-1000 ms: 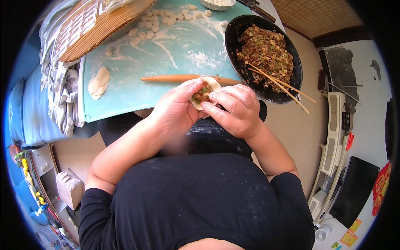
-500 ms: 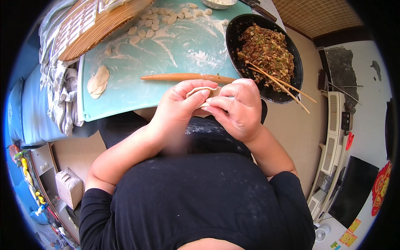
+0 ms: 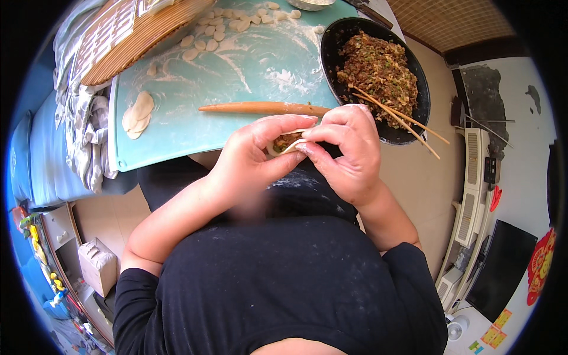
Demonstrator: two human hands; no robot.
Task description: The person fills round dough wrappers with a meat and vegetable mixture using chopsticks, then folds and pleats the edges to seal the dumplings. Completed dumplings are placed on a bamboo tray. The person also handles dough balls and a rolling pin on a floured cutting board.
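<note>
Between my two hands, over the near edge of the board, is a dumpling [image 3: 286, 143] with its brown and green filling showing through the gap in the wrapper. My left hand [image 3: 254, 148] cups it, thumb and fingers curled round the sides. With the thumb and fingertips of my right hand [image 3: 350, 148] I pinch the wrapper's edge together on its right side. Just beyond my hands lies a wooden rolling pin [image 3: 254, 107], its right end hidden behind my right hand. Flattened wrappers [image 3: 139, 115] overlap in a small pile at the board's left.
Small dough pieces [image 3: 219, 29] lie on the floured turquoise board [image 3: 177, 139]. On the right stands a black pan [image 3: 328, 59] of minced filling [image 3: 378, 74] with chopsticks [image 3: 402, 118] across it. A ridged tray [image 3: 121, 56] fills the far left; a bowl [image 3: 311, 5] sits at the back.
My left thumb has moved down off the filling, so the wrapper now gapes and its filling shows. My right fingers have shifted slightly and still pinch the edge.
</note>
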